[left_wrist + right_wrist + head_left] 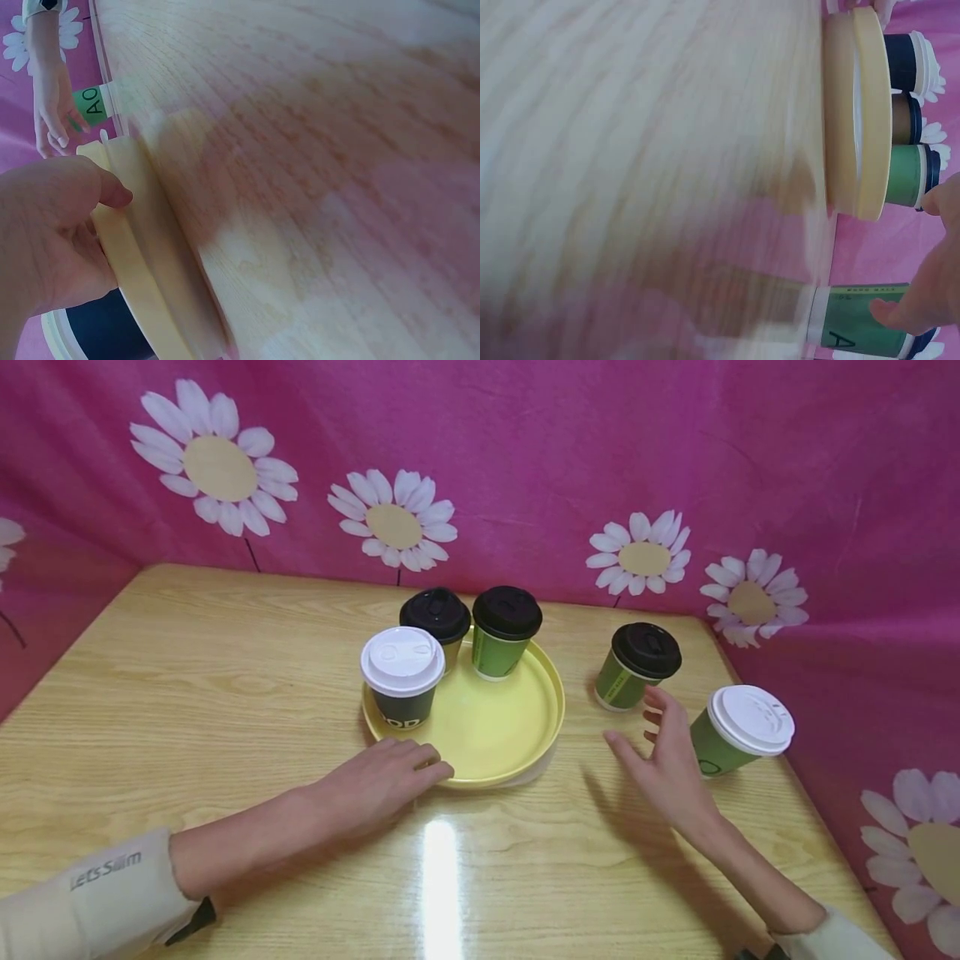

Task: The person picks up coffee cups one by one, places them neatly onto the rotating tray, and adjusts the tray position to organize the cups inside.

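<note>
My left hand (390, 781) holds the near-left rim of a round yellow tray (487, 777), thumb on the tray's outer side in the left wrist view. Standing on the tray are a dark paper cup with a white lid (402, 685), a brown cup with a black lid (437, 614) and a green cup with a black lid (502, 635). Right of the tray, my right hand (671, 768) is spread with nothing in it. Its fingertips are close to another black-lidded green cup (622, 681). A green cup with a white lid (738, 731) stands just beyond that hand, partly covered by it.
All of this is on a light wooden table (225, 693). A pink cloth with large daisies (525, 468) hangs behind the table and along its sides. Beneath the tray's near-right edge a pale base (532, 772) shows.
</note>
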Demonstrator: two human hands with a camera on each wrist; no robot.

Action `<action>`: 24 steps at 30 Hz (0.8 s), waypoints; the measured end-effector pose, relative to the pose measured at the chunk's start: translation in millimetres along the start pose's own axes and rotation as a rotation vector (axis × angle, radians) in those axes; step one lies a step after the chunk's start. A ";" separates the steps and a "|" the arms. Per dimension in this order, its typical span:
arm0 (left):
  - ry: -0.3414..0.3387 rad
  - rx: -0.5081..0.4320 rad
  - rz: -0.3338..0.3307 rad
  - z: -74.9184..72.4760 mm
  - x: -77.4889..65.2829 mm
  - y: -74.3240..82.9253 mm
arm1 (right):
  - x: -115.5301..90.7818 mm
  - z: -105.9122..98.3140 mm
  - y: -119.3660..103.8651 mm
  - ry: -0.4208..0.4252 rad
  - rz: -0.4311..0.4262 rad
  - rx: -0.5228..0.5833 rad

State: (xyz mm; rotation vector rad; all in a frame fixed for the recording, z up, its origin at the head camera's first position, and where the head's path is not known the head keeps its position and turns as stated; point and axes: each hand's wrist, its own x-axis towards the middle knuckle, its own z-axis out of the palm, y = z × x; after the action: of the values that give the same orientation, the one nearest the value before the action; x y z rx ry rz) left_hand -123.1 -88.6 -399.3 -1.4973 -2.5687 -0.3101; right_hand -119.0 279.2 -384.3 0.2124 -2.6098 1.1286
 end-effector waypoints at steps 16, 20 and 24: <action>0.024 0.008 0.007 0.4 0.5 0.0 | 3.4 -4.5 17.4 -0.010 0.138 0.091; 0.028 -0.003 0.009 0.0 0.3 0.2 | 7.6 -3.6 22.1 -0.021 0.186 0.124; 0.026 -0.011 0.006 -0.4 0.3 0.2 | 13.6 -3.1 24.1 -0.025 0.259 0.188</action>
State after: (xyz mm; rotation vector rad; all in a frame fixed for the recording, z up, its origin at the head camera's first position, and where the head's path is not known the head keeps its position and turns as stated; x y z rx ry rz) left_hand -123.2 -88.3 -398.8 -1.4943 -2.5461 -0.3405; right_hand -137.2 297.7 -394.5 -0.0770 -2.6075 1.4683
